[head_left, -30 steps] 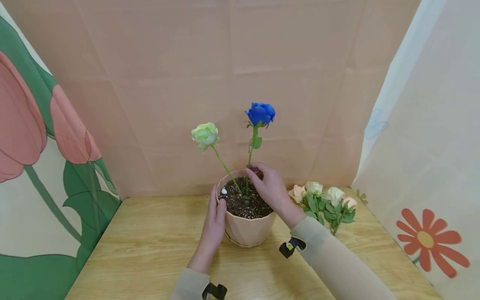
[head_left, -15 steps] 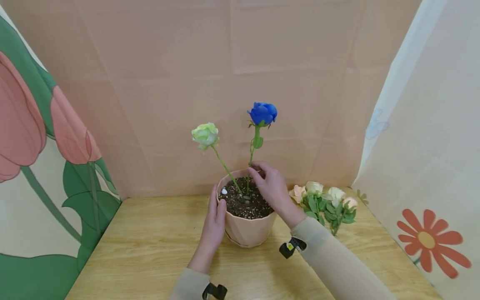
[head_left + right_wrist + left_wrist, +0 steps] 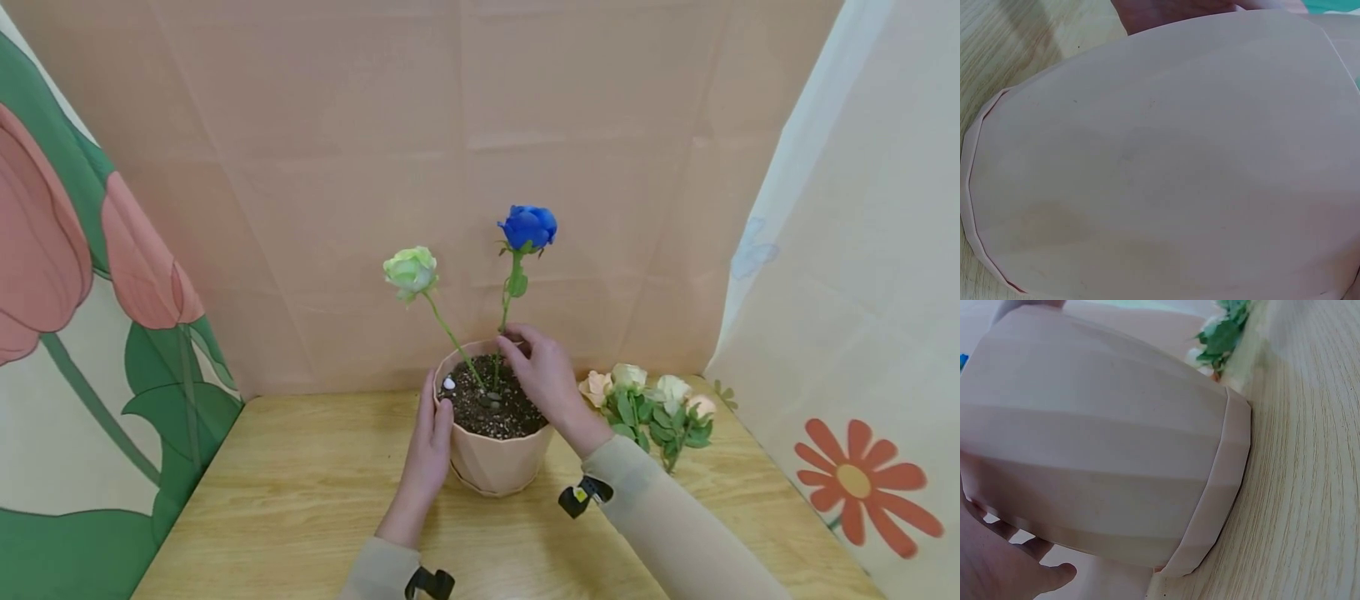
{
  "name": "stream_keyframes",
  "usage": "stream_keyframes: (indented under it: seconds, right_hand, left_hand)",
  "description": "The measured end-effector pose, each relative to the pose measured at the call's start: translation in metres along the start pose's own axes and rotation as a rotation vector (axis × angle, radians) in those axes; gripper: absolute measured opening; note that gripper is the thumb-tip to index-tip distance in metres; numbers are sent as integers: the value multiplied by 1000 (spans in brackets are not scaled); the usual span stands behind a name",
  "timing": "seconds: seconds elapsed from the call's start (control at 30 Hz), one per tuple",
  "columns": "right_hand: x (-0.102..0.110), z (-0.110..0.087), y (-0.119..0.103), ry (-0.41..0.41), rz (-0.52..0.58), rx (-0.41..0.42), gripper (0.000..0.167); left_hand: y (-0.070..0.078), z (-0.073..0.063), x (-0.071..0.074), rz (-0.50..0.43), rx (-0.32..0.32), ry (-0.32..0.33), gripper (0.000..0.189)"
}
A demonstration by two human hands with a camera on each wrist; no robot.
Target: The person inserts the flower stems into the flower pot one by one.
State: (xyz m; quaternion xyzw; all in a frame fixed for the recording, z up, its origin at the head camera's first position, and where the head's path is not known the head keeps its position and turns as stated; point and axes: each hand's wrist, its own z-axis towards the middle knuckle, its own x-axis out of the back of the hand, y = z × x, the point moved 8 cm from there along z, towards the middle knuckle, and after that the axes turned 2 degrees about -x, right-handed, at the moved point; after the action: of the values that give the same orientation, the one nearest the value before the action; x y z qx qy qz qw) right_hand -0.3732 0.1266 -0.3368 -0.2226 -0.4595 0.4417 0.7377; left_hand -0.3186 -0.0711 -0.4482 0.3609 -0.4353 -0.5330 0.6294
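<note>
A pink faceted flower pot [image 3: 498, 462] full of dark soil [image 3: 517, 412] stands on the wooden table. My left hand [image 3: 431, 442] rests with straight fingers against the pot's left side, thumb near the rim. With thumb and fingertips, my right hand [image 3: 543, 371] pinches the lower stem of a blue rose [image 3: 528, 227] above the soil. That rose is nearly upright, its stem reaching down to the soil. A pale green rose [image 3: 411, 271] stands in the same pot, leaning left. Both wrist views are mostly filled by the pot wall [image 3: 1097, 425].
Right of the pot lie several cream and peach roses [image 3: 667, 408] with green leaves. A small white object [image 3: 448, 383] sits on the soil by the left rim, and dark pebbles [image 3: 491, 400] lie at the stems. Printed cloth [image 3: 855, 483] borders the table [image 3: 300, 483].
The blue rose's bloom has shifted slightly right, with the right hand's fingertips moving a little the same way. The left hand, pot and green rose look nearly unmoved.
</note>
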Motion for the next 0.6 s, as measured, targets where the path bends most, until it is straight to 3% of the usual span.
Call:
stream_keyframes:
  seconds: [0.3, 0.6]
  right_hand:
    - [7, -1, 3, 18, 50, -48, 34]
    - [42, -15, 8, 32, 60, -104, 38]
  left_hand:
    - [-1, -2, 0, 6, 6, 10, 62]
    - [-2, 0, -1, 6, 7, 10, 62]
